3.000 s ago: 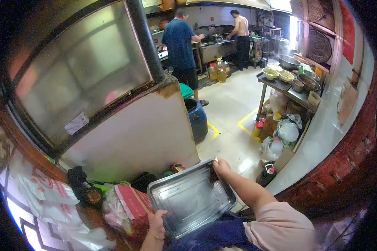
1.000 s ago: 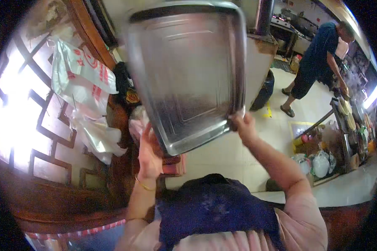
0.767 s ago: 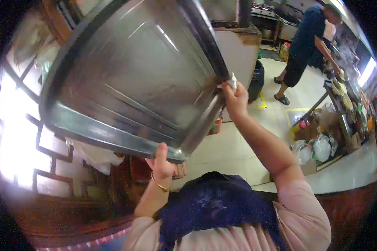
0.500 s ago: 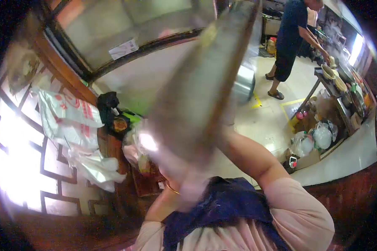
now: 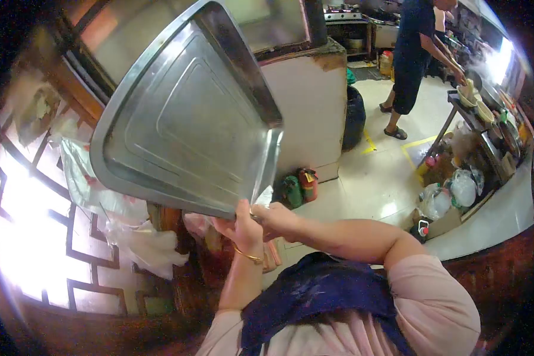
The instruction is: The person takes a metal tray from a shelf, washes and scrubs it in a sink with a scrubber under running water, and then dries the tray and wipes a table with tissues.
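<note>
A deep rectangular metal tray [image 5: 190,118] is held up in front of me, tilted, its inside facing me. My left hand [image 5: 243,228] grips its lower edge, thumb on the rim, with a gold bracelet at the wrist. Close beside it, almost touching, my right hand [image 5: 274,219] is closed at the tray's lower right corner. A piece of white tissue [image 5: 264,196] shows between the right hand's fingers and the tray. The fingertips of the right hand are partly hidden.
A co-worker [image 5: 414,59] stands at a metal table [image 5: 474,121] with bowls. Plastic bags [image 5: 139,237] hang at the left. Two bottle-like containers, green [image 5: 291,191] and red [image 5: 308,184], stand by the low wall [image 5: 311,113]. A dark bin [image 5: 354,118] is beyond.
The tray has swung from nearly edge-on and blurred to facing me at the upper left. My right hand has moved left, close to my left hand. The co-worker stays at the table.
</note>
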`<state>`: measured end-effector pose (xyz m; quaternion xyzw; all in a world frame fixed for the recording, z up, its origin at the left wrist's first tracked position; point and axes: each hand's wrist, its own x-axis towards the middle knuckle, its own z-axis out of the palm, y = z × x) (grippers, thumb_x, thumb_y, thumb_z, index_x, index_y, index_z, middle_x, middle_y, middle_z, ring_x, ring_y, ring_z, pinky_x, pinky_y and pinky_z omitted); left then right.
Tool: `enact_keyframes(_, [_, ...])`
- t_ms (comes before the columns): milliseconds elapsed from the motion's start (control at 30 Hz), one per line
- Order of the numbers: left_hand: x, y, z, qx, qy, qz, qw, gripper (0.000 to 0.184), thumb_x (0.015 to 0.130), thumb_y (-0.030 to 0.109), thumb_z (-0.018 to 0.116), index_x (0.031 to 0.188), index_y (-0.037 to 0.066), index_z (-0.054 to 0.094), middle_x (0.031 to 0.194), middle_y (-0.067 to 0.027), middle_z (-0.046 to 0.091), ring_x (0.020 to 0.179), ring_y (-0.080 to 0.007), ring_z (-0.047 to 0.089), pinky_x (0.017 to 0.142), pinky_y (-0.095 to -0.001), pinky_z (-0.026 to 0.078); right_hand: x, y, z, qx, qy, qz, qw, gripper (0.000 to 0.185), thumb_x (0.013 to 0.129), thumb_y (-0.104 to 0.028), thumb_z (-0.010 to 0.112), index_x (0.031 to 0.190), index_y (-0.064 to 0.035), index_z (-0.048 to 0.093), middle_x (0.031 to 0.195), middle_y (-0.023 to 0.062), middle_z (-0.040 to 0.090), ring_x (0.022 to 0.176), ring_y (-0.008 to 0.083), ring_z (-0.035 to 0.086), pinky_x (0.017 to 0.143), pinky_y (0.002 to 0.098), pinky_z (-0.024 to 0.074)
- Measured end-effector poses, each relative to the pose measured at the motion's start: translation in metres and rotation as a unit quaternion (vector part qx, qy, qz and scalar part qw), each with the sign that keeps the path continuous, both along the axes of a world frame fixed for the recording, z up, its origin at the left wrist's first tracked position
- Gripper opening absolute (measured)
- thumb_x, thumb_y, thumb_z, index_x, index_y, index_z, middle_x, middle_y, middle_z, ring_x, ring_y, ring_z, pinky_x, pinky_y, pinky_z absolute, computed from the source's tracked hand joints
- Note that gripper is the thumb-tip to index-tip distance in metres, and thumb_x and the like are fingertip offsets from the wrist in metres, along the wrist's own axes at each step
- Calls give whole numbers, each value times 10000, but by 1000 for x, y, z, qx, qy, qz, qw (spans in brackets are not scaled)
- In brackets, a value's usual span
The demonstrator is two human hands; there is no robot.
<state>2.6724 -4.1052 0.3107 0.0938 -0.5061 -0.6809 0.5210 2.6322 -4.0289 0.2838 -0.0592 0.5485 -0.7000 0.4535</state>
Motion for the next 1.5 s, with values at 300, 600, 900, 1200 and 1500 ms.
enact_keyframes(300, [15,-62,-15,198,-71,-138,968,444,742,-44,549,1172,57,509,1065,-61,572,977,-203,564,857,-354,473,-49,121,-111,39,-8,-75,996,301,906,-294,606,1106,-74,555,983,85,617,691,163,581,565,322,507])
enact_keyframes(600, [43,-66,-47,153,-205,-190,948,404,718,-12,589,1121,15,580,983,-61,637,898,-170,598,831,-325,470,-129,171,-27,53,334,-401,851,260,940,-257,520,1145,-126,609,1023,65,613,798,178,588,646,285,439])
enact_keyframes(900, [116,-68,-57,-113,-291,-154,937,569,728,34,569,1295,28,519,1012,-35,625,929,-137,554,848,-301,451,-126,-2,54,191,861,-224,415,294,724,-9,644,996,-102,704,1011,112,605,968,305,569,799,398,476])
enact_keyframes(1200, [218,-45,-92,-1,-165,-52,985,627,777,25,557,1391,57,434,1086,-17,604,920,-74,547,772,-228,459,-2,-67,-86,-58,812,20,580,129,822,-87,588,935,-106,648,749,100,571,678,225,563,604,345,478])
enact_keyframes(1500, [364,50,-89,-83,-295,108,946,578,894,283,644,1363,16,439,1151,-132,635,1027,-167,587,908,-312,456,171,-45,-34,-188,658,176,708,37,775,-33,572,782,-59,547,705,110,487,614,262,480,546,348,413])
